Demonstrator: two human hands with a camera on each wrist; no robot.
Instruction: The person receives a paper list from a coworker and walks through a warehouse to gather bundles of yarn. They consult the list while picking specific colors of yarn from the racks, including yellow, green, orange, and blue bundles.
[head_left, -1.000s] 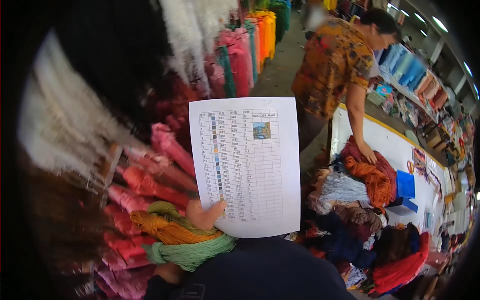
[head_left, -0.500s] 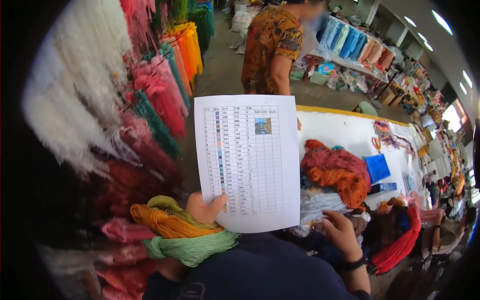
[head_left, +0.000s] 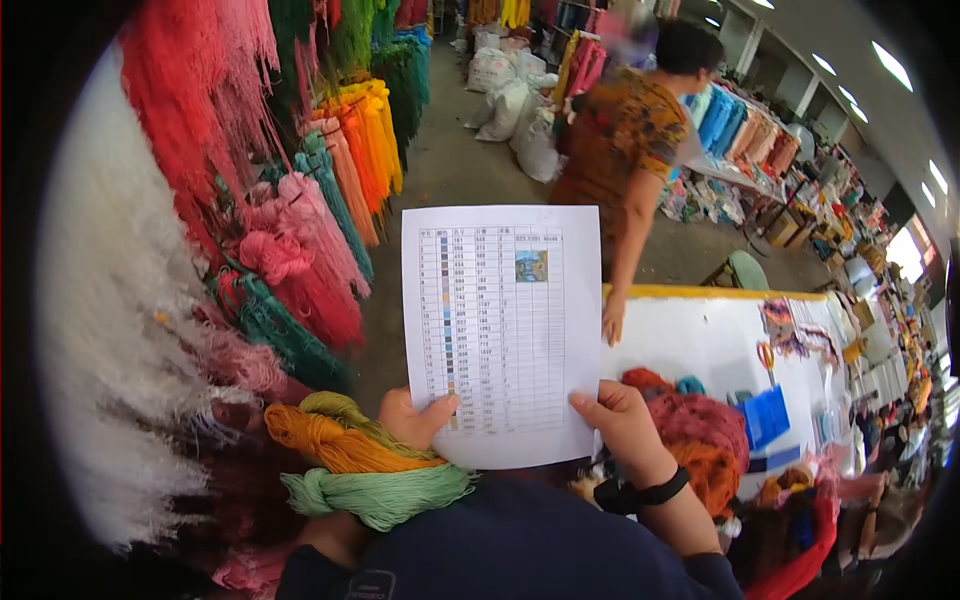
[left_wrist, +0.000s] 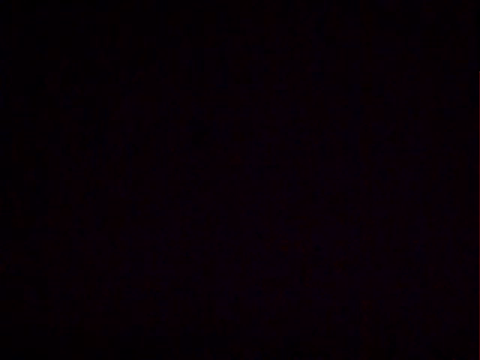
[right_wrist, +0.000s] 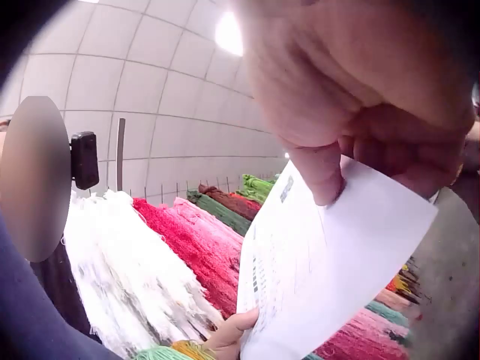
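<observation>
One sheet (head_left: 502, 330), pinched by two hands; three skeins (head_left: 360, 465).

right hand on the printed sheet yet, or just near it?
Touching. In the head view the right hand pinches the printed sheet at its lower right corner; the right wrist view shows the thumb pressed on the paper.
</observation>
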